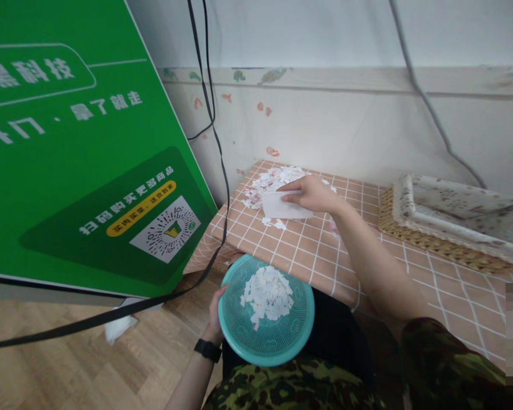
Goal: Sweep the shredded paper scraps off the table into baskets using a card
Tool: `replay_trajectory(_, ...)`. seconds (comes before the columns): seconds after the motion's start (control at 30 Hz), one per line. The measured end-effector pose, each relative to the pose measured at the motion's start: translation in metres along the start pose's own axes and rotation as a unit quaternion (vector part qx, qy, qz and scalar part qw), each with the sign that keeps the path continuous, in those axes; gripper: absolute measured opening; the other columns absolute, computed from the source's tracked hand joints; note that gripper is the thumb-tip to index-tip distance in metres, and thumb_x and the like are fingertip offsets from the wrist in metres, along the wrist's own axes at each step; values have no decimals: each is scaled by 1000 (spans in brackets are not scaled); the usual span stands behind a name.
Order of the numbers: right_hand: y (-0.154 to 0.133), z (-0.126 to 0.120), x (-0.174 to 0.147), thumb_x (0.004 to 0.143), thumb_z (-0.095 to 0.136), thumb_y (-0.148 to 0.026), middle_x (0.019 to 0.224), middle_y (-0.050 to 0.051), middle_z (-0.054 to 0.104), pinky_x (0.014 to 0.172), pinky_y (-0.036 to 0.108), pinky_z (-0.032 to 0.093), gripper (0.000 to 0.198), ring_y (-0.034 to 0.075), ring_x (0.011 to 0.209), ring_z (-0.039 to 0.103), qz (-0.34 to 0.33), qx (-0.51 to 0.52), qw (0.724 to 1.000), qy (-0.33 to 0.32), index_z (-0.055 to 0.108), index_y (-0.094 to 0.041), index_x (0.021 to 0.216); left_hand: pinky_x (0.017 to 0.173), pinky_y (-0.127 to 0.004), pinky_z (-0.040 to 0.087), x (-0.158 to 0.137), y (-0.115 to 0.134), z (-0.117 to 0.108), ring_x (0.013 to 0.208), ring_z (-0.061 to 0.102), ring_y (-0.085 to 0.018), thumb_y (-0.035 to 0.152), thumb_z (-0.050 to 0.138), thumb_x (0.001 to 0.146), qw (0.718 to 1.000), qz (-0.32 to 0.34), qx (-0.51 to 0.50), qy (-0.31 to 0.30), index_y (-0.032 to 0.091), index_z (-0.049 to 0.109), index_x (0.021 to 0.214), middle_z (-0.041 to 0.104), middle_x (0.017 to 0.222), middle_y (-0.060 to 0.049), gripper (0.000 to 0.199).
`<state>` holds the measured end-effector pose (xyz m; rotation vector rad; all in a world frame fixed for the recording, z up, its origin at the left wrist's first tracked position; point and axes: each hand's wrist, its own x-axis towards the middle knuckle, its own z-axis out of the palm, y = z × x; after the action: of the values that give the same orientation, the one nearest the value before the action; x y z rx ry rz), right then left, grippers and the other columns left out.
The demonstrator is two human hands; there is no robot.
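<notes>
My left hand grips the rim of a round teal plastic basket below the table's front edge; most of its fingers are hidden under the basket. A heap of torn white paper scraps lies in the basket. Over the table, my right hand is closed on a flat white card, thumb on the near face. The card stands tilted on its long edge among more paper scraps, some tinged pink, spread behind it. A few loose bits lie in front of the card.
A brown checked cloth covers the table. At the right stands a wicker basket with a printed lining. A large green sign panel rises at the left, and a black strap hangs before it. White paper lies on the wooden floor.
</notes>
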<state>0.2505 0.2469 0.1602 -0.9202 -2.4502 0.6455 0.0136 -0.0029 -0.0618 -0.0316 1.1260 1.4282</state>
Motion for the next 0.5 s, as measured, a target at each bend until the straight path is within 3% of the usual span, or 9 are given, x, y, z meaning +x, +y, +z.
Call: replay_trajectory(0.5,1,0,0,78,62,-22,101,2,74,82,31,50,30,19,88,67,-6,42,999,-19,73,-23,106,65,-33,51,-2,2,4,59,66,-21,30,71,62,1000,-12,-7,1,15,71,71,73,66,-5,18)
